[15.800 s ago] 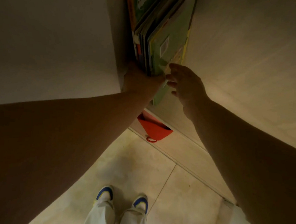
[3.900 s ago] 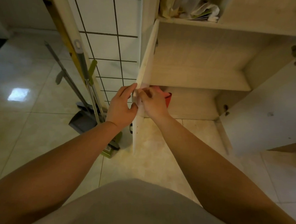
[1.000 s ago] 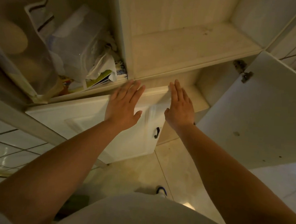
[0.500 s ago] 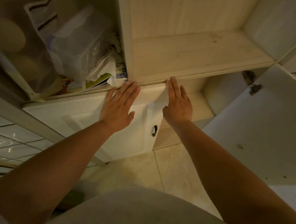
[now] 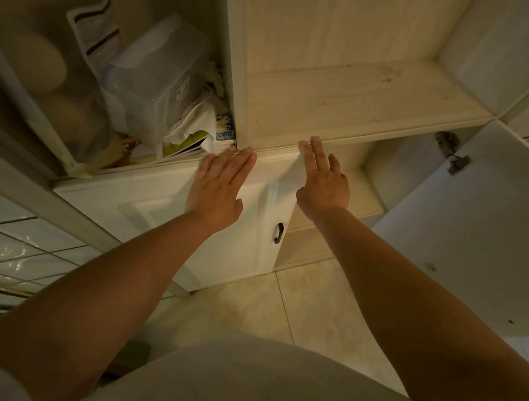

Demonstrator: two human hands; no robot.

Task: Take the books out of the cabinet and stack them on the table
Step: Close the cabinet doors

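— What sits at the far left of the frame?

— In the upper left, a cluttered compartment of the cabinet (image 5: 236,76). A clear plastic box (image 5: 159,81) leans there, with crumpled white bags or paper below it, and flat printed things (image 5: 185,145) lie under the pile at the compartment's front edge. They may be books, but the light is too dim to be sure. Pale rounded shapes show at the far left behind a translucent panel.

— And below that?

— The lower left door (image 5: 152,213), white and panelled, with a small dark handle (image 5: 278,233) near its right edge. It stands nearly closed.

— Where is the left hand?

— The left hand (image 5: 217,191) lies flat on the upper part of that door, centre of the frame, fingers straight and together, tips reaching the door's top edge just under the shelf lip. It grasps nothing.

— The right hand?

— The right hand (image 5: 323,185), just right of centre, has its fingers extended and relaxed, tips touching the top corner of the door by the shelf edge. It holds nothing either.

— Further right?

— A bare wooden shelf (image 5: 354,104) in the upper middle. In the right of the frame, the right door (image 5: 470,226) hangs open, its metal hinge (image 5: 452,155) showing at the top. Pale floor tiles (image 5: 312,310) run along the bottom centre.
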